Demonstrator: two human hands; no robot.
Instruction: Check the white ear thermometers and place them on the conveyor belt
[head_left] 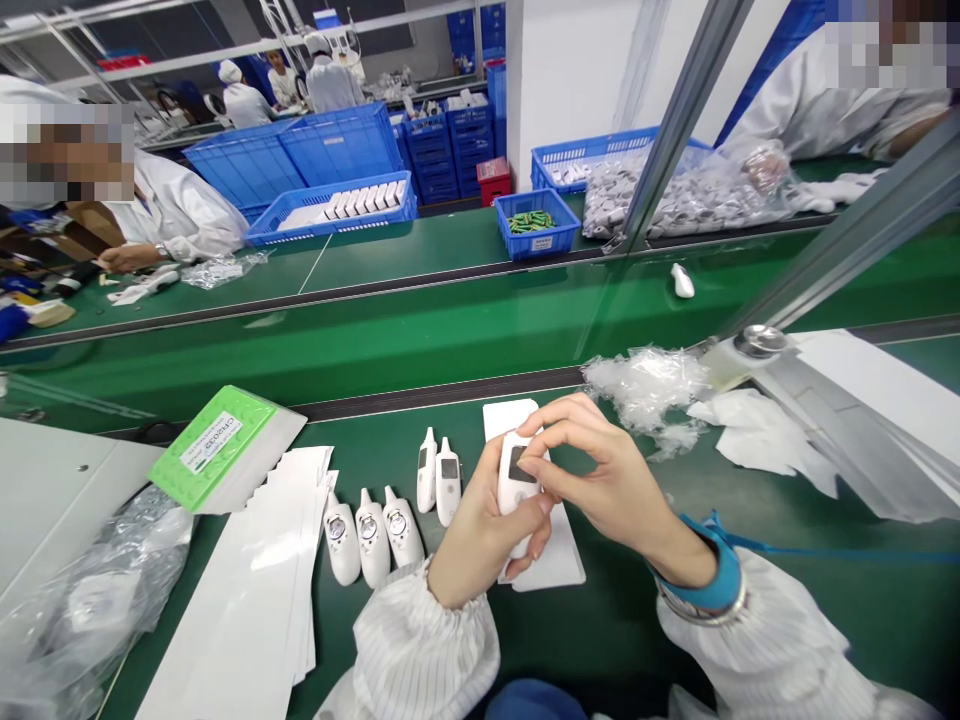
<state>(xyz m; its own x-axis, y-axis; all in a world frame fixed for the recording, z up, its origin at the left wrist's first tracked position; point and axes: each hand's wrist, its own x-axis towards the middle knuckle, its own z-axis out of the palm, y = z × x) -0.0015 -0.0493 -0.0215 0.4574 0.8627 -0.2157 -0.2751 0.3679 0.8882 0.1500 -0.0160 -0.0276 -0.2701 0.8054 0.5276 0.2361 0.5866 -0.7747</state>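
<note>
My left hand is wrapped round a small white device with a dark screen, held upright above a white sheet on the green table. The fingertips of my right hand are pinched on the device's screen. A blue wrist strap sits on my right wrist. To the left lie five more white devices: three with round faces side by side and two with screens behind them.
A stack of white strips and a green-topped pad lie at left, with a clear plastic bag beside them. Crumpled plastic film and paper lie at right. A conveyor belt runs behind. Other workers sit opposite among blue crates.
</note>
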